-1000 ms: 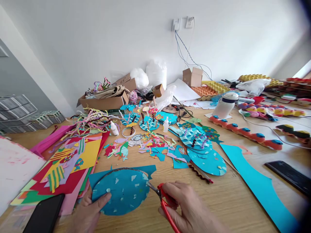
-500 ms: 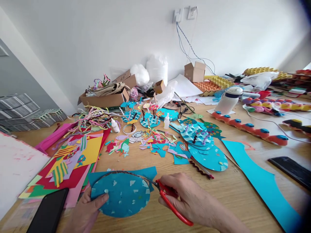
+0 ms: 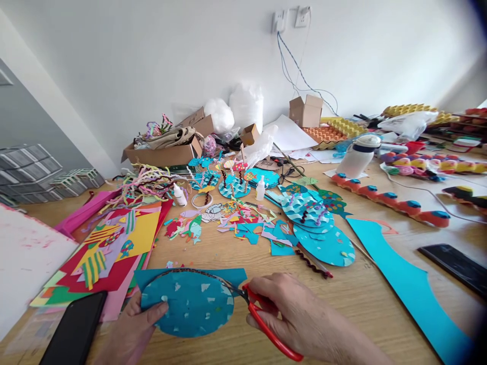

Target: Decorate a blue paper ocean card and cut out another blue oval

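My left hand (image 3: 139, 319) grips the left edge of a blue oval disc (image 3: 190, 309) dotted with torn pale scraps, its thumb lying on the face. Behind the disc's upper edge shows a sheet of blue paper (image 3: 238, 275), held together with it. Red-handled scissors (image 3: 268, 329) sit in my right hand (image 3: 287, 306), fingers through the loops. Their blades meet the paper at the disc's upper right rim and are partly hidden by it. More blue discs (image 3: 325, 246) lie stacked at the middle right. A cut blue sheet (image 3: 403, 284) with a curved edge rests to the right.
Coloured paper sheets (image 3: 114, 274) and a black phone (image 3: 76, 327) lie at the left. Paper scraps (image 3: 247, 228), small glue bottles (image 3: 261, 188) and pipe cleaners (image 3: 146, 185) cover the middle. At the right are a white bottle (image 3: 357, 158) and another phone (image 3: 456, 263).
The scissors have shifted slightly at the disc's upper right rim. The paper's upper right corner has turned a little, and the disc sits marginally further left. Both hands keep their grip.
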`<act>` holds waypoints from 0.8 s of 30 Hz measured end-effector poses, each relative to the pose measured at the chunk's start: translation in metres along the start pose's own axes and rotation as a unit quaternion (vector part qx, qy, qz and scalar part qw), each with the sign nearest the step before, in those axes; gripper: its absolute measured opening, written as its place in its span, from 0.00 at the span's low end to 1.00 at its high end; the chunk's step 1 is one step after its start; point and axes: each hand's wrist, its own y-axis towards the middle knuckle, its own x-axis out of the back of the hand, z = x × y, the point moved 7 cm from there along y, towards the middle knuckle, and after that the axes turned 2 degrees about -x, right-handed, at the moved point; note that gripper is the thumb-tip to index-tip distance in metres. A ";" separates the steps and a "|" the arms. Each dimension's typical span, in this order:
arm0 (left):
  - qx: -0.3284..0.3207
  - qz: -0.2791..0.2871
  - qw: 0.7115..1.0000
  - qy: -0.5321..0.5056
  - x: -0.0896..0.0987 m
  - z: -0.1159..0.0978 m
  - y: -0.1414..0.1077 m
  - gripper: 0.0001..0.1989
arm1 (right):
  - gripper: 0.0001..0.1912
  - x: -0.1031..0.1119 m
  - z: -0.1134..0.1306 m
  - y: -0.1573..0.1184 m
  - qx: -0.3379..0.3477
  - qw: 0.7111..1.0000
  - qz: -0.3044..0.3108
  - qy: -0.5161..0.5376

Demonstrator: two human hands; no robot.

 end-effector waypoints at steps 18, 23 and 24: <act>-0.011 0.057 0.998 0.028 -0.016 0.004 -0.007 0.13 | 0.06 -0.003 0.014 -0.004 0.011 0.999 -0.046 -0.008; 0.011 0.094 0.995 0.038 -0.020 0.009 -0.008 0.13 | 0.08 -0.003 0.016 -0.005 0.017 0.999 -0.034 -0.018; 0.013 0.093 0.995 0.036 -0.019 0.010 -0.008 0.14 | 0.08 -0.003 0.017 -0.005 0.019 0.999 -0.031 -0.020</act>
